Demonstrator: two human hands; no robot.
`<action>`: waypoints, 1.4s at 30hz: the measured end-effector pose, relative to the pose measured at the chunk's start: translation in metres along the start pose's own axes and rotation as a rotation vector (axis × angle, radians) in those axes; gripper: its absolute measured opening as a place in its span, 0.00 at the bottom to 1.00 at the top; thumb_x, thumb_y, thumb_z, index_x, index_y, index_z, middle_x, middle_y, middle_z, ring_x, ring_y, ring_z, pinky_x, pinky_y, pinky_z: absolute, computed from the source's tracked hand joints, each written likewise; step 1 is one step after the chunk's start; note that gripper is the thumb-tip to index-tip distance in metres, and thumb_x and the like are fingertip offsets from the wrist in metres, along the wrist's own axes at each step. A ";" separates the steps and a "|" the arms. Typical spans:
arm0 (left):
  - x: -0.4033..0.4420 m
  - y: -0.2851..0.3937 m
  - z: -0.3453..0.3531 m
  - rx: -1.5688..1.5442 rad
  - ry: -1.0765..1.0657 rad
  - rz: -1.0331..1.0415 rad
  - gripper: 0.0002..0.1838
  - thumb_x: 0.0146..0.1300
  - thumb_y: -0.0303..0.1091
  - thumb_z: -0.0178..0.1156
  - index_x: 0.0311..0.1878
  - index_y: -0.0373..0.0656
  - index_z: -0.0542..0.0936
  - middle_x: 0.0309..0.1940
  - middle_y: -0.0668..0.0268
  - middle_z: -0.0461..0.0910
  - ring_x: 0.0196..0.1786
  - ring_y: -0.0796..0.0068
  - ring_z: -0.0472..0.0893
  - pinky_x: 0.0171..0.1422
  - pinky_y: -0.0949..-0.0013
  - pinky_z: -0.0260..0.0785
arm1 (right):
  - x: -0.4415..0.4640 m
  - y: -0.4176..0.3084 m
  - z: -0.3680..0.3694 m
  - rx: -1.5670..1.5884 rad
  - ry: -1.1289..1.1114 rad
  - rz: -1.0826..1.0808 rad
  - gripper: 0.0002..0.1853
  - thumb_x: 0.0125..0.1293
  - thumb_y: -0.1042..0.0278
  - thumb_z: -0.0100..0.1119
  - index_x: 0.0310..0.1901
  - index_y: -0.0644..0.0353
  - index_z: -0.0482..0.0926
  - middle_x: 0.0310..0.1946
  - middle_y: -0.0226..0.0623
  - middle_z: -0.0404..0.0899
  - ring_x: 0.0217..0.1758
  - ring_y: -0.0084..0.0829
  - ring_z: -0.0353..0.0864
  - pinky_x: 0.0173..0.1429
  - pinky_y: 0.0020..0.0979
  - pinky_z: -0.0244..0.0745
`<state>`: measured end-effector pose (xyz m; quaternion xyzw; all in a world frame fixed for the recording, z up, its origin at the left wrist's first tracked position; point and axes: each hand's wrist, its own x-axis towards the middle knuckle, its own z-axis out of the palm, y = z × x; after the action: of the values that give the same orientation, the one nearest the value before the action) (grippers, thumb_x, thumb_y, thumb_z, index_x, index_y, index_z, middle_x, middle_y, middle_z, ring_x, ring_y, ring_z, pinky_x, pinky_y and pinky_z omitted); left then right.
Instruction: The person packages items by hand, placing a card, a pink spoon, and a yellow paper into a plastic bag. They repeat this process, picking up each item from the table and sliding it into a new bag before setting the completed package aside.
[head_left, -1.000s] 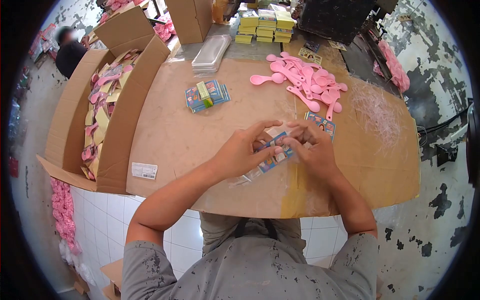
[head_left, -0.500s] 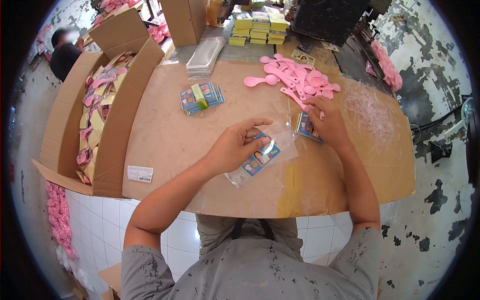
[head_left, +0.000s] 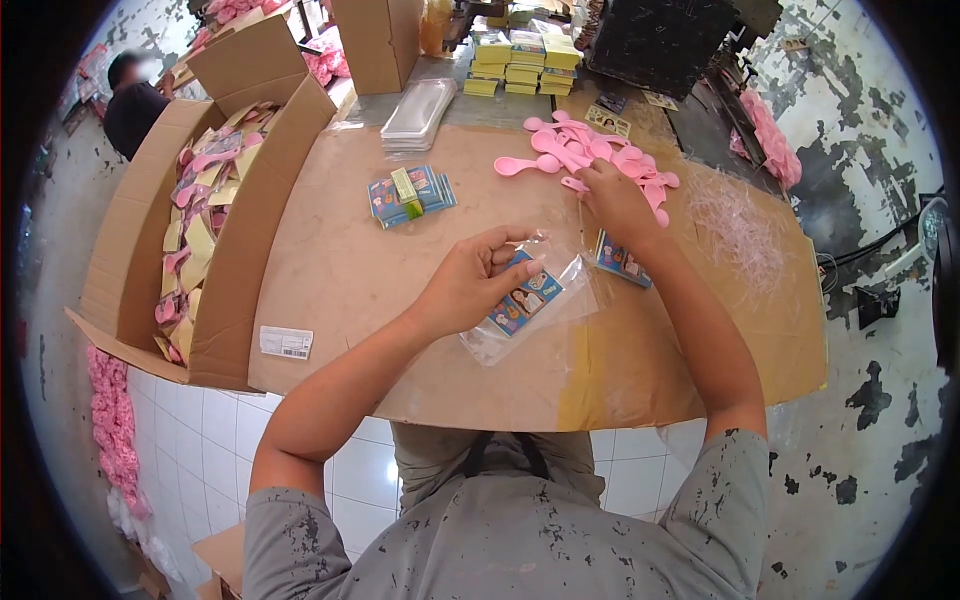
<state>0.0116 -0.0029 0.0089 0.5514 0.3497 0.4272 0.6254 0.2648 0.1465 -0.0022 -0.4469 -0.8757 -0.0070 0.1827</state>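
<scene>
Looks like a packing workshop: cardboard-covered worktable [head_left: 340,260], heaped pink spoons [head_left: 563,152], stacked yellow-edged cards [head_left: 522,66], clear plastic sleeves [head_left: 418,112], and a large open carton [head_left: 262,240] filled with more spoons.

Pink spoons [head_left: 568,152] partly hidden behind the right hand [head_left: 618,207].

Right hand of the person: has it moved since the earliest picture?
Yes. Against the rightmost stack of blue printed cards, the right hand has gone from their near side to beyond them, toward the pink plastic spoons.
</scene>
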 end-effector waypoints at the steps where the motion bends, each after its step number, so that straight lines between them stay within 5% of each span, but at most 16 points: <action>1: -0.001 0.001 0.000 0.022 -0.001 -0.006 0.22 0.77 0.28 0.62 0.71 0.34 0.73 0.45 0.63 0.88 0.45 0.86 0.84 0.45 0.78 0.78 | 0.003 0.004 0.002 -0.009 -0.004 0.001 0.17 0.66 0.73 0.64 0.57 0.63 0.81 0.49 0.48 0.80 0.53 0.52 0.82 0.57 0.47 0.77; 5: -0.001 -0.003 0.001 -0.026 -0.007 0.025 0.22 0.77 0.27 0.63 0.71 0.35 0.74 0.45 0.64 0.88 0.44 0.87 0.82 0.45 0.79 0.77 | 0.006 0.002 0.007 -0.082 0.072 -0.038 0.18 0.67 0.76 0.63 0.59 0.64 0.81 0.45 0.47 0.79 0.49 0.46 0.83 0.54 0.42 0.79; 8: 0.001 -0.004 -0.001 0.011 0.026 0.041 0.22 0.76 0.27 0.63 0.71 0.36 0.74 0.44 0.65 0.88 0.44 0.88 0.83 0.43 0.80 0.76 | -0.007 -0.049 -0.044 0.366 0.116 -0.029 0.19 0.72 0.76 0.61 0.63 0.65 0.79 0.42 0.42 0.78 0.46 0.37 0.84 0.51 0.37 0.80; 11: 0.002 -0.007 -0.001 -0.035 0.033 0.035 0.23 0.76 0.26 0.64 0.71 0.36 0.74 0.44 0.64 0.88 0.44 0.87 0.84 0.43 0.80 0.76 | -0.026 -0.075 -0.064 1.143 0.096 0.114 0.22 0.76 0.76 0.60 0.70 0.64 0.74 0.42 0.33 0.77 0.45 0.25 0.82 0.48 0.29 0.80; 14: 0.000 -0.005 -0.001 0.051 0.008 0.062 0.23 0.76 0.27 0.63 0.71 0.35 0.74 0.45 0.63 0.89 0.44 0.85 0.85 0.45 0.78 0.78 | -0.039 -0.089 -0.072 1.242 0.221 0.141 0.24 0.78 0.77 0.58 0.73 0.63 0.71 0.45 0.29 0.76 0.45 0.20 0.82 0.47 0.26 0.82; 23: -0.004 0.002 0.004 0.042 -0.009 -0.059 0.19 0.78 0.30 0.62 0.67 0.32 0.79 0.48 0.63 0.90 0.47 0.83 0.87 0.50 0.75 0.82 | -0.054 -0.103 -0.051 1.310 0.321 0.132 0.24 0.75 0.81 0.60 0.71 0.64 0.70 0.48 0.34 0.76 0.48 0.25 0.86 0.50 0.28 0.86; 29: -0.003 0.007 0.002 0.093 0.019 -0.042 0.19 0.78 0.34 0.63 0.66 0.34 0.80 0.42 0.68 0.90 0.38 0.90 0.84 0.38 0.80 0.75 | -0.056 -0.099 -0.060 1.275 0.443 0.056 0.23 0.74 0.83 0.60 0.68 0.64 0.69 0.50 0.36 0.77 0.49 0.28 0.87 0.53 0.30 0.87; 32: -0.007 0.019 0.000 0.209 0.002 -0.074 0.19 0.79 0.36 0.63 0.66 0.36 0.81 0.39 0.71 0.90 0.34 0.92 0.81 0.33 0.81 0.71 | -0.058 -0.097 -0.058 1.296 0.331 0.060 0.23 0.74 0.83 0.60 0.68 0.64 0.69 0.50 0.36 0.77 0.50 0.27 0.87 0.53 0.30 0.88; 38: -0.002 0.001 0.000 0.010 -0.065 0.063 0.20 0.80 0.39 0.60 0.67 0.38 0.81 0.45 0.67 0.91 0.41 0.87 0.84 0.45 0.77 0.77 | -0.066 -0.094 -0.046 1.207 0.127 0.005 0.22 0.77 0.78 0.58 0.70 0.62 0.69 0.54 0.39 0.78 0.60 0.29 0.82 0.62 0.34 0.78; 42: -0.006 0.015 -0.005 -0.011 -0.138 -0.051 0.21 0.81 0.39 0.59 0.69 0.38 0.79 0.49 0.64 0.90 0.47 0.82 0.86 0.54 0.73 0.78 | -0.060 -0.078 -0.055 1.185 0.019 -0.150 0.15 0.76 0.75 0.62 0.62 0.63 0.79 0.61 0.39 0.79 0.68 0.33 0.76 0.70 0.41 0.71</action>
<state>0.0030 -0.0059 0.0232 0.5667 0.3174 0.3740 0.6620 0.2523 0.0432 0.0418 -0.2058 -0.7579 0.4658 0.4076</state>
